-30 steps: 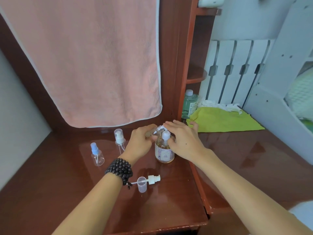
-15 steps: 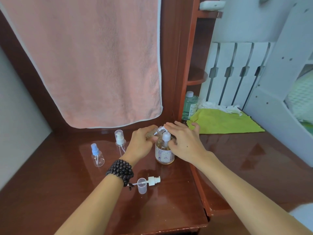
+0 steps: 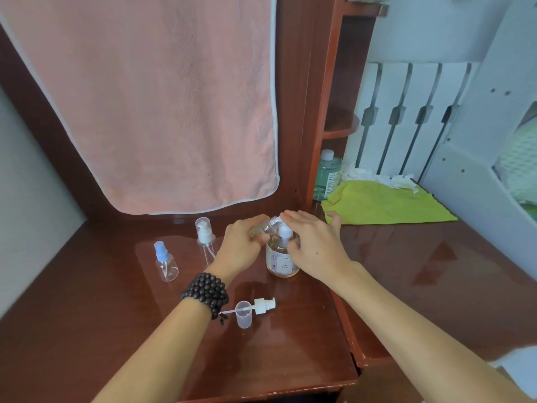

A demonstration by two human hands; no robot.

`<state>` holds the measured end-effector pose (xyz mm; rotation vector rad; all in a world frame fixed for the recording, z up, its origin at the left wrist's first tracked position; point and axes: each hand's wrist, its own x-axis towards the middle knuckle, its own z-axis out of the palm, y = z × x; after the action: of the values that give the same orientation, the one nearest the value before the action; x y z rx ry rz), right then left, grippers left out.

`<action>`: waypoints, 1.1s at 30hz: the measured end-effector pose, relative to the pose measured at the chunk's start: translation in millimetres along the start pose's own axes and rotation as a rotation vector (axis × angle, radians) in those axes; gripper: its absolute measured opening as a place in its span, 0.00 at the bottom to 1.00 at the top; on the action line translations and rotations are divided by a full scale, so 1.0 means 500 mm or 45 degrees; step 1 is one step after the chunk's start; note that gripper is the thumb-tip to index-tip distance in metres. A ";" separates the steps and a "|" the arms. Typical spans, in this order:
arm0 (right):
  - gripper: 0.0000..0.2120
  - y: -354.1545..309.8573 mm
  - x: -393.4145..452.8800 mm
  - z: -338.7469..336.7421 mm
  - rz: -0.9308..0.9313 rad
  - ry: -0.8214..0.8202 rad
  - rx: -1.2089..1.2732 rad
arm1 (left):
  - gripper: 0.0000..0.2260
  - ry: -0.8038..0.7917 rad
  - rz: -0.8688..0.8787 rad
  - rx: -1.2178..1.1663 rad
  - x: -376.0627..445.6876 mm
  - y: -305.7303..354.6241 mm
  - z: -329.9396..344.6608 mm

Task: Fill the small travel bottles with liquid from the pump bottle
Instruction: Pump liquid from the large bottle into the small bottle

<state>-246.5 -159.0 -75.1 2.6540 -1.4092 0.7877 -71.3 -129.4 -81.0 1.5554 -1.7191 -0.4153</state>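
The pump bottle, clear with amber liquid and a white pump head, stands on the brown desk. My left hand grips a small clear travel bottle, tilted with its mouth against the pump spout. My right hand lies over the pump head with straight fingers pressing on it. Two more small travel bottles stand to the left: one with a blue sprayer and one with a white pump and clear cap. A loose white pump top and a clear cap lie in front.
A pink towel hangs at the back. A green bottle stands by the wooden shelf post. A yellow-green cloth and white crumpled material lie on the right desk. The desk's front edge runs below my forearms.
Both hands and the bottles stay in the same place. The view has shifted slightly; no clear movement of the pump head shows.
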 end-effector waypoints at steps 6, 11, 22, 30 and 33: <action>0.28 0.005 0.009 -0.020 -0.002 -0.039 -0.021 | 0.11 0.038 0.036 -0.046 0.009 0.015 -0.014; 0.28 0.003 0.012 -0.013 0.007 -0.004 0.005 | 0.12 0.047 0.026 -0.054 0.006 0.012 -0.010; 0.27 0.001 0.004 0.001 0.034 0.014 0.030 | 0.11 0.036 0.008 -0.031 0.003 0.010 -0.007; 0.27 0.001 0.012 -0.016 0.045 -0.019 0.034 | 0.13 0.050 0.017 -0.077 0.009 0.012 -0.009; 0.26 0.000 0.012 -0.007 0.046 0.028 0.037 | 0.13 0.051 0.008 -0.084 0.005 0.007 -0.005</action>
<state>-245.4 -162.7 -69.6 2.6393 -1.4558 0.8449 -72.1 -130.6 -76.1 1.5011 -1.6636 -0.4304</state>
